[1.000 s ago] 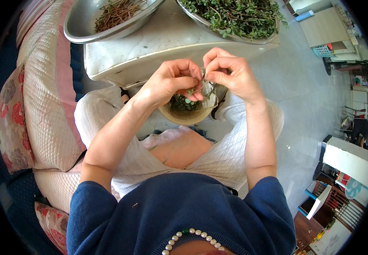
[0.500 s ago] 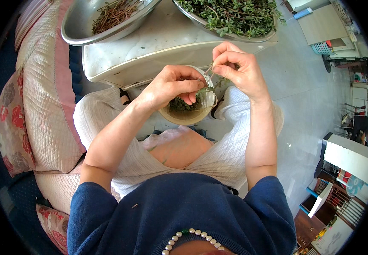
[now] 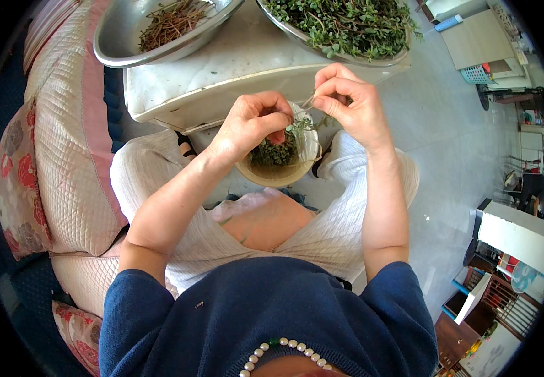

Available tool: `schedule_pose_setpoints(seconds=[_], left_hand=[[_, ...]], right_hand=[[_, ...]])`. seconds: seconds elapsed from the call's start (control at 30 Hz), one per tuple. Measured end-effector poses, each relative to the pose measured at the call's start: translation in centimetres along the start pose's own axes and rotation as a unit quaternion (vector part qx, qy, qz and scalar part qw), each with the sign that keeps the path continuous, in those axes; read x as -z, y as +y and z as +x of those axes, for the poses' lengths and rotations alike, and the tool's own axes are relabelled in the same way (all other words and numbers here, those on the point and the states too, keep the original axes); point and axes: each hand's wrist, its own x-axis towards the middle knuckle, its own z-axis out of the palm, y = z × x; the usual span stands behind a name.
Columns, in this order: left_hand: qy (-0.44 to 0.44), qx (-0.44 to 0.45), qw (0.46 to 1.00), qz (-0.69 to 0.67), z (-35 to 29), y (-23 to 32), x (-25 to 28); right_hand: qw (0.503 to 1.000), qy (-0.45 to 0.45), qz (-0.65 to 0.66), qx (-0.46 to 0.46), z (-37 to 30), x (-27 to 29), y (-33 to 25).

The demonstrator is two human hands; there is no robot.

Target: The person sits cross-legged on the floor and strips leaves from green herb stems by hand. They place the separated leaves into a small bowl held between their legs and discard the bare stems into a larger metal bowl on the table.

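Between my hands stretches a thin plant stem (image 3: 306,104), its ends at my fingertips. My left hand (image 3: 256,122) is closed in a pinch on the stem, over the left side of a cream bin (image 3: 278,178). Thumb and forefinger of my right hand (image 3: 353,107) pinch the same stem a little higher, with a bit of leafy green hanging below. Under the hands, the bin holds a clump of dark leafy greens (image 3: 272,152) and a crumpled clear lining. A lighter green sprig (image 3: 301,127) shows near my left fingertips; whether it is still attached is unclear.
On the white marble-topped table (image 3: 221,78) stand a steel basin (image 3: 112,58) with reddish-brown stems at left and another basin with heaped leafy greens (image 3: 347,28) at right. My knees flank the bin. A quilted sofa (image 3: 74,169) lies to the left.
My left hand has drawn slightly left and up from the bin's middle, uncovering more of the greens below. My right hand keeps nearly the same place and pinch.
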Motion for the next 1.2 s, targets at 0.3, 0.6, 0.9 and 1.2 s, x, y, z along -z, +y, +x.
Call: schedule_pose_setpoints(seconds=[0.3,0.6,0.9,1.2], left_hand=[[-0.003,-0.065,0.995,0.077,0.6,-1.1,1.1],[0.062,-0.202,0.927,0.311,0.7,-0.4,0.4],[0.133,-0.307,0.877,0.344,0.7,1.4,2.0],[0.428,-0.358,0.585,0.589,1.2,7.5,13.6]], right_hand=[[0.998,0.057,0.028,-0.005,0.2,-0.3,1.4],[0.998,0.05,0.016,-0.025,0.3,-0.8,0.8],[0.99,0.085,0.112,-0.028,0.5,-0.8,2.0],[0.939,0.061,0.302,-0.151,0.3,-0.1,2.0]])
